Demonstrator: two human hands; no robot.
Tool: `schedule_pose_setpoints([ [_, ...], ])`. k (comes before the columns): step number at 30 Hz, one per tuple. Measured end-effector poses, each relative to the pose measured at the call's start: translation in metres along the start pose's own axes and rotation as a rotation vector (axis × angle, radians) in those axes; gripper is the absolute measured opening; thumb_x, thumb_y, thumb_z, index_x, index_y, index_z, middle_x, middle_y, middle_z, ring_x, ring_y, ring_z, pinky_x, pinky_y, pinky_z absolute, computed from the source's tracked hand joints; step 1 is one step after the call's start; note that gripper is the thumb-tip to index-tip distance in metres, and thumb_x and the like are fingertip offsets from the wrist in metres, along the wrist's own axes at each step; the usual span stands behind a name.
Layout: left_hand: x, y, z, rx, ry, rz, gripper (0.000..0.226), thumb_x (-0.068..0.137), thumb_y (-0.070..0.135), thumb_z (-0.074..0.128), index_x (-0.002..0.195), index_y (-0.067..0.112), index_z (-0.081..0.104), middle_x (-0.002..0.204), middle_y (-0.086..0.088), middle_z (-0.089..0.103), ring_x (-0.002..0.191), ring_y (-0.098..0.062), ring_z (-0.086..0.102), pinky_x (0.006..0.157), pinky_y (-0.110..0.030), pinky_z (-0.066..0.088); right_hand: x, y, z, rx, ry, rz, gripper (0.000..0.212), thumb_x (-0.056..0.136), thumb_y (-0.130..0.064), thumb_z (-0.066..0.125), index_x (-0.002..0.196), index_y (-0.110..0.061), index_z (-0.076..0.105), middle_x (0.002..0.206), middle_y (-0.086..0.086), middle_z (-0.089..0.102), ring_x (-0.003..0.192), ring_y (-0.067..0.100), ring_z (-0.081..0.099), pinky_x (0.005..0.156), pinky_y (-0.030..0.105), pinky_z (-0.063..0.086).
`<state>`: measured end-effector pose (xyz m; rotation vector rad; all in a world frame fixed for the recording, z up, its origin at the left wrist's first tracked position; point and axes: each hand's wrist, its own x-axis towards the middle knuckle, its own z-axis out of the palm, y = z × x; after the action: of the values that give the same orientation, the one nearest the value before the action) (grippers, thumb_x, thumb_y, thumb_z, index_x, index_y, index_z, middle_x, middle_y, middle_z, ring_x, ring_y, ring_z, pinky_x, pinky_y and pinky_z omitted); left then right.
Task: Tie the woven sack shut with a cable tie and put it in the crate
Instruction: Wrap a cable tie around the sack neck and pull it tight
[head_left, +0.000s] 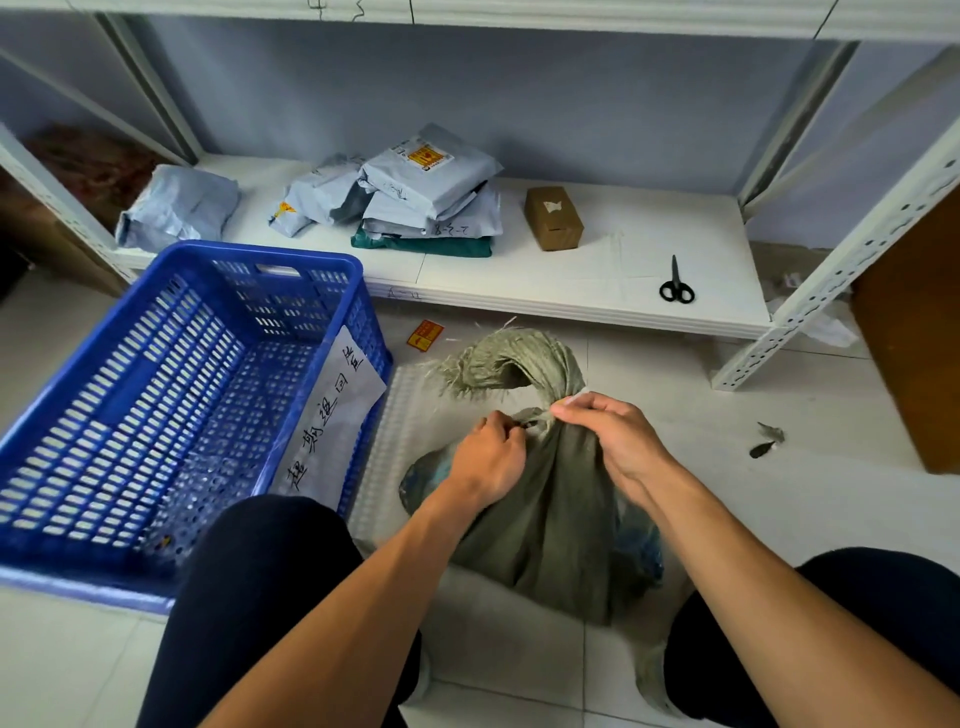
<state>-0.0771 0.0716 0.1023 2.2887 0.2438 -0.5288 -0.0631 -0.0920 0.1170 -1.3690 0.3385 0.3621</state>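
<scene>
An olive-green woven sack (550, 525) stands on the tiled floor between my knees, its mouth gathered into a neck with a frayed top (506, 364) curling left. My left hand (488, 457) pinches at the neck from the left, fingers closed on something small and dark. My right hand (613, 431) grips the neck from the right, a pale cable tie end (574, 399) showing at the fingertips. How the tie runs around the neck is hidden. An empty blue slotted crate (171, 415) with a handwritten paper label sits to the left.
A low white shelf (597, 280) holds grey mail bags (426, 192), a small cardboard box (553, 218) and black scissors (676, 283). A bubble-wrap sheet (395, 431) lies between crate and sack. A red sticker (425, 335) and dark scraps (766, 441) lie on the floor.
</scene>
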Motion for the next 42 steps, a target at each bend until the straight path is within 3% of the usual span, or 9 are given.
schedule_pose_setpoints([
  [5,0.004,-0.008,0.005,0.109,0.003,0.106,0.043,0.104,0.029,0.042,0.146,0.02,0.045,0.14,-0.014,0.046,0.125,-0.036,0.053,0.106,-0.042,0.042,0.002,0.001,-0.004,-0.01,-0.021,0.011,0.012,0.078,-0.007,0.082,0.072,-0.016,0.076,0.097,0.008,0.078,0.111,0.025,0.068,0.116,0.045,0.041],
  [17,-0.002,-0.01,-0.013,0.375,0.217,0.321,0.032,0.105,0.033,0.046,0.117,0.019,0.072,0.116,-0.005,0.057,0.095,-0.027,0.063,0.084,-0.04,0.054,0.003,-0.002,-0.008,-0.038,-0.052,0.029,0.011,0.072,-0.016,0.087,0.077,-0.013,0.077,0.098,0.005,0.078,0.109,0.023,0.069,0.116,0.047,0.04],
  [24,-0.002,0.0,-0.019,0.282,0.415,0.186,0.022,0.096,0.019,0.057,0.087,0.007,0.073,0.092,-0.013,0.071,0.081,-0.033,0.067,0.068,-0.038,0.052,-0.006,-0.003,0.004,-0.232,-0.188,0.012,0.005,0.081,-0.009,0.081,0.083,-0.009,0.076,0.092,0.003,0.079,0.092,0.01,0.072,0.093,0.026,0.049],
  [27,-0.003,0.006,-0.021,0.196,0.347,0.087,0.02,0.087,0.01,0.056,0.067,0.009,0.056,0.081,-0.018,0.072,0.075,-0.038,0.066,0.064,-0.039,0.053,-0.007,-0.002,0.006,-0.274,-0.222,0.014,0.006,0.081,-0.008,0.081,0.079,-0.013,0.077,0.087,0.0,0.077,0.086,0.005,0.07,0.085,0.02,0.048],
  [30,-0.003,0.007,-0.022,-0.007,0.176,0.027,0.013,0.083,0.005,0.051,0.079,0.004,0.064,0.086,-0.015,0.072,0.082,-0.034,0.068,0.072,-0.042,0.059,-0.008,-0.004,0.007,-0.305,-0.223,0.018,0.006,0.08,-0.009,0.082,0.079,-0.014,0.078,0.089,0.001,0.078,0.086,0.007,0.07,0.085,0.021,0.05],
  [34,-0.015,0.022,-0.03,-0.469,0.009,-0.037,0.024,0.086,-0.003,0.048,0.068,0.01,0.057,0.065,0.004,0.057,0.059,-0.008,0.052,0.052,-0.016,0.046,-0.01,-0.007,0.007,-0.334,-0.208,0.023,0.005,0.08,-0.009,0.082,0.083,-0.011,0.079,0.089,0.007,0.078,0.089,0.017,0.071,0.092,0.032,0.055],
  [36,-0.022,0.028,-0.035,-0.641,-0.083,-0.112,0.026,0.091,0.009,0.049,0.065,0.014,0.052,0.063,-0.006,0.05,0.055,-0.013,0.049,0.054,-0.023,0.037,-0.011,-0.008,0.007,-0.369,-0.205,0.031,0.009,0.079,-0.012,0.083,0.087,-0.01,0.079,0.092,0.008,0.079,0.094,0.021,0.073,0.098,0.038,0.055],
  [38,-0.024,0.029,-0.034,-0.671,-0.138,-0.131,0.025,0.094,0.035,0.056,0.091,0.013,0.068,0.089,-0.017,0.065,0.077,-0.014,0.064,0.062,-0.025,0.037,-0.013,-0.009,0.008,-0.4,-0.204,0.032,0.012,0.08,-0.012,0.082,0.091,-0.009,0.079,0.094,0.006,0.079,0.1,0.021,0.073,0.102,0.038,0.053],
  [42,-0.015,0.021,-0.018,-0.624,-0.156,-0.073,0.057,0.083,0.055,0.073,0.112,0.006,0.068,0.101,-0.005,0.074,0.094,-0.014,0.071,0.084,-0.03,0.059,-0.017,-0.008,0.012,-0.447,-0.198,0.045,0.022,0.08,-0.017,0.083,0.101,-0.015,0.077,0.099,0.0,0.08,0.101,0.015,0.073,0.103,0.038,0.053],
])
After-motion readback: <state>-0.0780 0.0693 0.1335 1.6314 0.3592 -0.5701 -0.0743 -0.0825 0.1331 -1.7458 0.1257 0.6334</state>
